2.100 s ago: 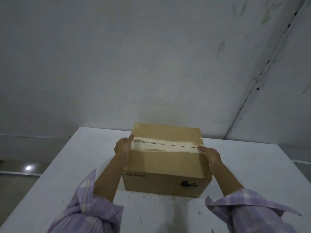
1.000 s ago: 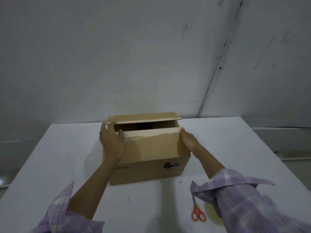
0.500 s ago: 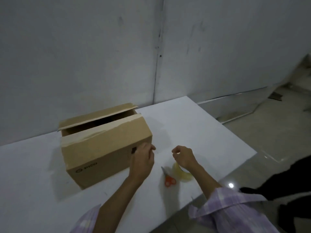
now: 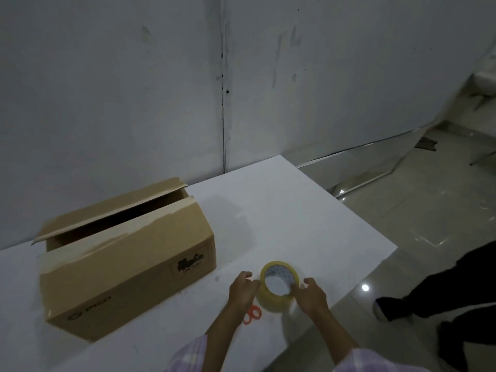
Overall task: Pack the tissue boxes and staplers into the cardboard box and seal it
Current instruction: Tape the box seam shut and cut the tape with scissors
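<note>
Both hands are at the near right part of the white table (image 4: 281, 210), closed around a roll of yellowish packing tape (image 4: 279, 287). The left hand (image 4: 241, 291) grips the roll's left side with curled fingers; the right hand (image 4: 311, 294) grips its right side, with fingertips (image 4: 296, 287) hooked over the rim toward the core. The roll is tilted, its open core facing up and toward the camera. Whether it rests on the table or is lifted clear cannot be determined. The orange handles of a pair of scissors (image 4: 253, 315) lie on the table just below the left wrist, partly hidden by it. The cardboard box (image 4: 128, 264) sits to the left of both hands, slightly farther from the person, near the left hand but apart from it. The left hand is the nearer of the two. The box's long axis runs from near-left to far-right. The gap between its two top flaps follows the same diagonal, so the seam to be taped also lies along it. The far flap (image 4: 112, 208) stands raised, leaving a dark opening; the contents are not visible. Judgement: sealing has not begun. The coming move probably requires carrying the tape leftward to the box, pressing the flaps down, and drawing the strip along that diagonal seam.
</note>
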